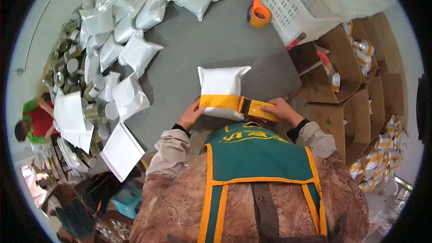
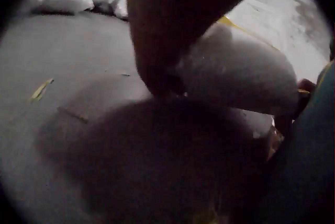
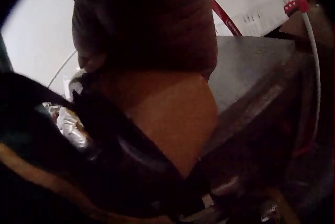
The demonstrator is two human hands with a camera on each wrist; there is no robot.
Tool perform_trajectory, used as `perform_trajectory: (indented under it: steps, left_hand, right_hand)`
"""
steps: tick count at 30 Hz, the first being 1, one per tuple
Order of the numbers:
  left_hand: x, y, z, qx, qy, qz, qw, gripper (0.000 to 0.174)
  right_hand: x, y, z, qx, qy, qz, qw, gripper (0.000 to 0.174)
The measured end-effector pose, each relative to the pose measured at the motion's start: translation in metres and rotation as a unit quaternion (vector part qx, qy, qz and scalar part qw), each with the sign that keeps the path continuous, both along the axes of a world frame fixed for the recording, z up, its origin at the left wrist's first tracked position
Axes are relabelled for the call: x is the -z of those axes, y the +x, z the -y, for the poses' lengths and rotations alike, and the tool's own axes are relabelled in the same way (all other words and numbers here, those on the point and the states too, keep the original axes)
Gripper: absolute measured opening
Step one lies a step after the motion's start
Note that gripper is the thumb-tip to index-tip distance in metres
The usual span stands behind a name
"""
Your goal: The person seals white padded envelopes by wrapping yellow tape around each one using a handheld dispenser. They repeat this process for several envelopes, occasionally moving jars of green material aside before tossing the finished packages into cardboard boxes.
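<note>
Pinching the yellow tape dispenser (image 1: 258, 110) between thumb and fingers, the right hand (image 1: 282, 110) has it against the white parcel (image 1: 220, 80), whose far side the left hand (image 1: 191, 115) grips, right here at the gray table's (image 1: 193, 47) near edge.

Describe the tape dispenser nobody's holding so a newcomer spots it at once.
At the grey table's far right, find the big white basket. Just left of its wall lies the orange tape dispenser. Unlike the yellow dispenser in the right hand, it lies untouched.
</note>
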State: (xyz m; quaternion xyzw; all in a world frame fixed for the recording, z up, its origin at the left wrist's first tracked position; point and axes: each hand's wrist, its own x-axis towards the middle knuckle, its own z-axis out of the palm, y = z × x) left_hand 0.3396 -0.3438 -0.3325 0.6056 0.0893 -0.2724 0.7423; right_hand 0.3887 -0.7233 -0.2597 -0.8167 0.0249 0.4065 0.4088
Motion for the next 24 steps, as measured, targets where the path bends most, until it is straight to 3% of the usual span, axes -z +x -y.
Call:
perform_trajectory:
  steps: [1,2,5,7,8,9,12,16,19,21,23,24]
  left_hand:
    - [-0.009,-0.008,-0.003,0.037,-0.052,-0.001,0.998,0.076]
    - [-0.010,-0.011,-0.005,0.068,-0.084,-0.057,0.993,0.096]
    - [-0.011,-0.029,0.010,0.142,-0.060,-0.042,0.987,0.104]
    - [-0.019,-0.030,0.030,-0.077,0.035,0.133,0.987,0.106]
    - [-0.028,-0.029,0.042,-0.199,0.066,0.195,0.958,0.106]
    - [-0.045,-0.029,0.051,-0.355,0.030,0.199,0.913,0.104]
    - [-0.016,-0.016,0.034,-0.403,0.121,0.214,0.882,0.089]
    - [0.005,-0.006,0.004,-0.447,0.078,0.132,0.881,0.067]
    - [0.000,-0.009,-0.009,-0.504,0.047,0.069,0.860,0.061]
    - [-0.013,-0.015,-0.022,-0.502,-0.069,0.013,0.862,0.038]
    - [-0.011,-0.019,-0.027,-0.486,-0.121,-0.020,0.865,0.037]
    - [0.001,-0.017,-0.025,-0.469,-0.096,-0.005,0.878,0.038]
  right_hand:
    - [-0.008,0.003,-0.002,0.003,0.038,-0.019,0.999,0.042]
    - [-0.017,0.007,-0.006,0.005,0.077,-0.039,0.996,0.041]
    - [-0.062,0.017,-0.050,0.052,0.256,-0.076,0.962,0.043]
    - [-0.070,0.026,-0.088,0.050,0.262,-0.081,0.960,0.047]
    - [-0.073,0.029,-0.110,0.045,0.257,-0.072,0.963,0.048]
    - [-0.076,0.032,-0.128,0.041,0.253,-0.064,0.965,0.048]
    - [-0.086,0.034,-0.164,-0.053,0.202,-0.009,0.978,0.049]
    - [-0.095,0.048,-0.170,-0.146,0.094,0.035,0.984,0.051]
    - [-0.111,0.052,-0.125,-0.189,0.058,0.057,0.979,0.046]
    - [-0.126,0.055,-0.078,-0.172,0.046,0.029,0.984,0.044]
    - [-0.095,0.056,-0.033,-0.156,0.022,0.019,0.987,0.052]
    - [-0.074,0.053,-0.020,-0.142,0.011,0.013,0.990,0.056]
